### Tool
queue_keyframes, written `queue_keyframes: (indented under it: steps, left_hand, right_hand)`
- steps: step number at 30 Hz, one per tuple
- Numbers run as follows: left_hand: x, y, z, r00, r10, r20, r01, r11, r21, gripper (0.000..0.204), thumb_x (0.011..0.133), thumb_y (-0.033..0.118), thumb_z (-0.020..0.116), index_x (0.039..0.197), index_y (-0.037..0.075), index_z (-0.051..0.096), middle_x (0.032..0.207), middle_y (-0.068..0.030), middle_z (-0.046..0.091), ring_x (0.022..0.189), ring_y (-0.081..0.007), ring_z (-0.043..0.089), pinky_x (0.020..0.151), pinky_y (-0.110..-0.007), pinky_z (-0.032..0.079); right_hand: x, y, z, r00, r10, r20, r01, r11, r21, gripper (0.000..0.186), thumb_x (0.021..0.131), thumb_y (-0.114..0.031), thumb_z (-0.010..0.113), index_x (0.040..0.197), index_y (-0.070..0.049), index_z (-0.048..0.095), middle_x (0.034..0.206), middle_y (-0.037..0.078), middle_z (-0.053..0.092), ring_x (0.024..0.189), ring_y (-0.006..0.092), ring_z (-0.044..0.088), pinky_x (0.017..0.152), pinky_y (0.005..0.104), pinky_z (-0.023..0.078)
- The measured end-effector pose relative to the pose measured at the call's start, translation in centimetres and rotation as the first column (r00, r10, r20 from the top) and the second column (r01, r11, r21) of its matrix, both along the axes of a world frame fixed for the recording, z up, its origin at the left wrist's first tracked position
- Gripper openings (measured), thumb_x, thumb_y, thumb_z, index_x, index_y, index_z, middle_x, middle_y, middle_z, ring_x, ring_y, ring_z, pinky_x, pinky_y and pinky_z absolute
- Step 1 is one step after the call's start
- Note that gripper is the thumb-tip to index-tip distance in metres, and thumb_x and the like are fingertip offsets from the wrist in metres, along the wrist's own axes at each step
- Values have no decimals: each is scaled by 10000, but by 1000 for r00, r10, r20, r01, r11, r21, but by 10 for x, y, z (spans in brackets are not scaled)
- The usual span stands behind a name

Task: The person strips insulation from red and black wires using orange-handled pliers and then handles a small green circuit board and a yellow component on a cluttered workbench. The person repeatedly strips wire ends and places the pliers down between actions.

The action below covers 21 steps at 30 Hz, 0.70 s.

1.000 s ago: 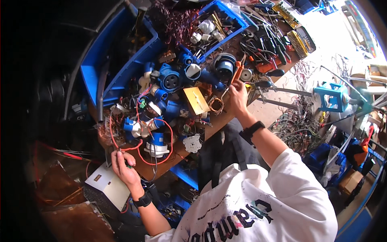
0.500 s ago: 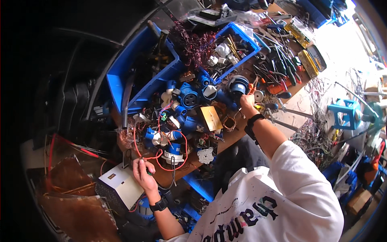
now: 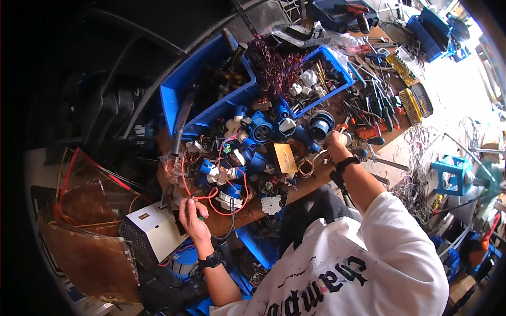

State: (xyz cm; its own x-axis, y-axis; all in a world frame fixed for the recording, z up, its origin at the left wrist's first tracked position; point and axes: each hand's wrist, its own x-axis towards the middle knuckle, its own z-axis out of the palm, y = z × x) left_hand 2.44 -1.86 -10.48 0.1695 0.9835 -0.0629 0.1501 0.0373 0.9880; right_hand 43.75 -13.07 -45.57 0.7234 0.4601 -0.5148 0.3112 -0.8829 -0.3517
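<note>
My left hand (image 3: 194, 220) is closed at the near left edge of the bench, its fingers pinching an orange-red wire (image 3: 215, 196). A small green piece, mostly hidden, shows against the palm. The wire loops around blue-and-white industrial plugs (image 3: 230, 199). Farther right, my right hand (image 3: 336, 145) has its fingers curled beside an orange-handled tool (image 3: 342, 127). What lies between those fingers is hidden. Just left of it sits a large dark-blue round socket (image 3: 320, 125). A yellowish flat plate (image 3: 285, 158) and a white perforated disc (image 3: 271, 205) lie between my hands.
Two blue bins (image 3: 208, 111) (image 3: 331, 96) stand at the back, with tangled dark-red wire (image 3: 271, 68) between them. Pliers and screwdrivers (image 3: 387, 108) crowd the right of the bench. A white-topped box (image 3: 155, 226) is at left; a blue stool (image 3: 452, 175) stands on the cable-strewn floor.
The view has shifted, so the bench's contents sit farther right in it. My left hand keeps hold of the wire; my right hand stays close to the orange-handled tool.
</note>
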Motion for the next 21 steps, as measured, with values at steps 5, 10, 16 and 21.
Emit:
queue_keyframes:
  steps: [5, 10, 16, 21]
  left_hand:
    - [2, 0, 8, 999, -30, 24, 30, 999, 26, 190, 1003, 188, 454, 881, 47, 494, 578, -2, 422, 520, -89, 398, 481, -246, 323]
    - [3, -2, 25, 991, -86, 107, 80, 995, 61, 161, 1001, 175, 458, 922, 48, 518, 586, 2, 424, 532, -90, 410, 499, -244, 333]
    - [13, -10, 46, 988, -125, 90, 116, 989, 97, 167, 994, 181, 482, 993, 27, 548, 640, -2, 495, 589, -83, 465, 558, -228, 378]
    - [26, -11, 34, 947, -172, 271, 174, 985, 17, 130, 973, 153, 531, 1037, 43, 556, 807, 5, 562, 737, -70, 527, 660, -221, 424]
  right_hand:
    - [-16, 12, 67, 612, -605, -510, 789, 421, 447, 310, 827, -333, 724, 855, -67, 570, 601, 31, 525, 493, 166, 513, 440, 330, 385]
    - [-43, 10, 167, 766, -275, -580, 637, 439, 633, 207, 849, -234, 712, 855, -75, 579, 578, -29, 487, 450, 69, 418, 400, 255, 314]
    - [-101, 4, 307, 724, 153, -673, 524, 512, 680, 190, 896, -201, 676, 796, -71, 581, 606, -22, 552, 488, 64, 497, 455, 217, 392]
    - [-154, 10, 365, 640, 398, -657, 446, 504, 740, 209, 949, -222, 610, 836, -49, 580, 682, 10, 602, 560, 101, 594, 522, 229, 487]
